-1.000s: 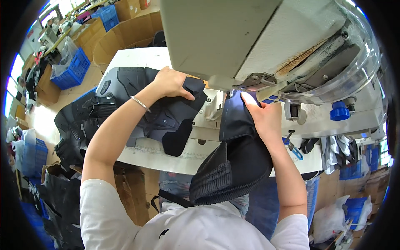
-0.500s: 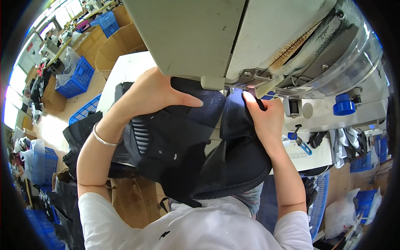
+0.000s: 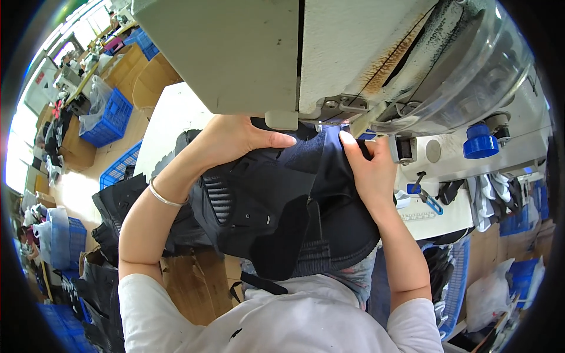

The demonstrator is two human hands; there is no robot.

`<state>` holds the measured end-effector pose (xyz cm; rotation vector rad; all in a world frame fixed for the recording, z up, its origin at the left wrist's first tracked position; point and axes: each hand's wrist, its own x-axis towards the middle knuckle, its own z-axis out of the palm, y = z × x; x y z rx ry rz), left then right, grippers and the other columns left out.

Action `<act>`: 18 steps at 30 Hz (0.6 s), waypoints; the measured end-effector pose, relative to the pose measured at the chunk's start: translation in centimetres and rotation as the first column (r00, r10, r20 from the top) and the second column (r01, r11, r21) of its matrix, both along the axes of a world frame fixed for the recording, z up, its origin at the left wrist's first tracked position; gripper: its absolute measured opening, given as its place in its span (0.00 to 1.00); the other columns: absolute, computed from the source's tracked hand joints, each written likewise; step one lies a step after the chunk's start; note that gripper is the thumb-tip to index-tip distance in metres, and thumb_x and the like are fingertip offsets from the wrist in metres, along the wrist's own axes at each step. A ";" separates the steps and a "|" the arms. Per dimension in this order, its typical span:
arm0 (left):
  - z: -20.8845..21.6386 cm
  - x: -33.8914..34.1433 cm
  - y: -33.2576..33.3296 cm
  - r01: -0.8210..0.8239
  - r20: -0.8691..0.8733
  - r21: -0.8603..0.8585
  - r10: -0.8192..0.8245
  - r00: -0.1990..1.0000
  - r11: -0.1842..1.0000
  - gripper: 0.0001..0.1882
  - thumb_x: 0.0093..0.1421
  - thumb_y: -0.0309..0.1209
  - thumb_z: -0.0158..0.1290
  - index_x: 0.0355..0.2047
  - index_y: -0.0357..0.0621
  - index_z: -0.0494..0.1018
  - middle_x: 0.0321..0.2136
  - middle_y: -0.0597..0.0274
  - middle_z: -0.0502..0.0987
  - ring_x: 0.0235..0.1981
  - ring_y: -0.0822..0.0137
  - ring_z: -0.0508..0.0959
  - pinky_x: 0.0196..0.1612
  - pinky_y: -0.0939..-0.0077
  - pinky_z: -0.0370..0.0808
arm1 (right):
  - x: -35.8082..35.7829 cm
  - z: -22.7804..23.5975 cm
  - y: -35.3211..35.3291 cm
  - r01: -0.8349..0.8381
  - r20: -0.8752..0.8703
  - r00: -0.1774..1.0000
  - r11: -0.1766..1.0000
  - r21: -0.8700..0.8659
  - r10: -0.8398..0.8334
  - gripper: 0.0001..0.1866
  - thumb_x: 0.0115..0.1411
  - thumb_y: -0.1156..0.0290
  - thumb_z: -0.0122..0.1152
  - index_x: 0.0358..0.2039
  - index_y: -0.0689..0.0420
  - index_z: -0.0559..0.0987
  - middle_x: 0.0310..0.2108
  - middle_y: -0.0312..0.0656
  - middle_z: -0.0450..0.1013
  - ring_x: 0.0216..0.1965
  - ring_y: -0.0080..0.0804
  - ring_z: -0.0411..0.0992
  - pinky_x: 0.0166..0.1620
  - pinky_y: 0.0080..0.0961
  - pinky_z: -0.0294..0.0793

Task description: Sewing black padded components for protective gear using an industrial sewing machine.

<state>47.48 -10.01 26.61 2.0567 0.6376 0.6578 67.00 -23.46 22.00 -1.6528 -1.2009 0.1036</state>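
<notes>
A black sewn fabric piece (image 3: 259,200) drapes from the sewing machine (image 3: 235,53) down to my lap. It has a ribbed panel on its left, a gathered elastic lower edge and a dangling strap. My left hand (image 3: 232,141) is on its upper left, thumb laid over a dark blue fuzzy patch (image 3: 303,152); the fingers are mostly hidden beyond the cloth and under the machine head. My right hand (image 3: 374,170) pinches the upper right edge, its thumb close to the lit needle area. The needle itself is hidden by the machine head.
Blue-handled thread snips (image 3: 432,205) and a ruler strip lie on the white machine table (image 3: 447,220) at right. More black pieces (image 3: 120,206) hang at the left. Blue crates (image 3: 109,120) and cardboard boxes stand on the floor; a blue basket (image 3: 456,282) is low at right.
The machine appears shifted left in view. My left hand has come right, closer to my right hand, and the fabric has bunched and folded more between them. Both hands stay on it.
</notes>
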 end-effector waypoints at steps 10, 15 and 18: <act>0.0 -0.3 0.0 -0.017 0.021 0.009 0.016 1.000 1.000 0.26 0.43 0.35 0.69 0.40 0.33 0.74 0.34 0.57 0.77 0.35 0.67 0.74 0.39 0.75 0.73 | -0.1 0.0 0.0 0.024 -0.037 0.999 0.999 -0.045 -0.026 0.15 0.49 0.74 0.66 0.35 0.62 0.71 0.24 0.48 0.75 0.27 0.48 0.75 0.32 0.32 0.72; 0.4 -0.3 -0.3 -0.021 -0.002 -0.024 0.021 1.000 0.999 0.27 0.42 0.35 0.69 0.40 0.33 0.73 0.35 0.57 0.76 0.36 0.67 0.74 0.39 0.75 0.73 | -0.3 0.0 0.2 0.020 -0.058 0.998 1.000 -0.008 -0.021 0.14 0.48 0.74 0.66 0.34 0.61 0.71 0.24 0.49 0.74 0.27 0.48 0.75 0.32 0.33 0.72; 0.5 -0.2 -0.4 -0.027 -0.012 0.012 0.027 1.000 1.000 0.27 0.42 0.34 0.69 0.40 0.33 0.73 0.35 0.58 0.76 0.36 0.67 0.74 0.39 0.75 0.73 | 0.0 -0.2 0.1 0.021 -0.063 0.998 1.000 -0.012 -0.022 0.14 0.48 0.74 0.66 0.33 0.61 0.71 0.24 0.49 0.74 0.27 0.49 0.74 0.33 0.34 0.72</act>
